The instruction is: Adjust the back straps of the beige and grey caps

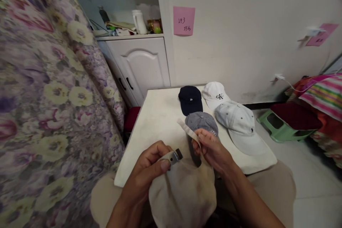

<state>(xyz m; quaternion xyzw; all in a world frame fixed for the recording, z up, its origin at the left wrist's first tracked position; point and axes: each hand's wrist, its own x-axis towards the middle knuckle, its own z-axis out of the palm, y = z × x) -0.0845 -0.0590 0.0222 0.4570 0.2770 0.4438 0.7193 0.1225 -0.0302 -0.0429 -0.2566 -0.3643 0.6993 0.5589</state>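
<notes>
A beige baseball cap (184, 192) is held over my lap, its back opening facing away from me. My left hand (152, 165) pinches the cap's edge beside the dark buckle (178, 154), thumb on top. Between the thumb and fingers of my right hand (212, 149) is the cap's loose strap (188, 130), its free end pointing up and left, apart from the buckle. Just beyond lies a grey cap (200, 121), partly hidden by my right hand and the strap.
On the cream-covered table (157, 114) lie a navy cap (190, 99), a white cap (215, 94) and a pale denim cap (237, 121). A floral curtain (58, 114) hangs at left. A green stool (278, 124) stands at right, and a white cabinet (141, 64) behind.
</notes>
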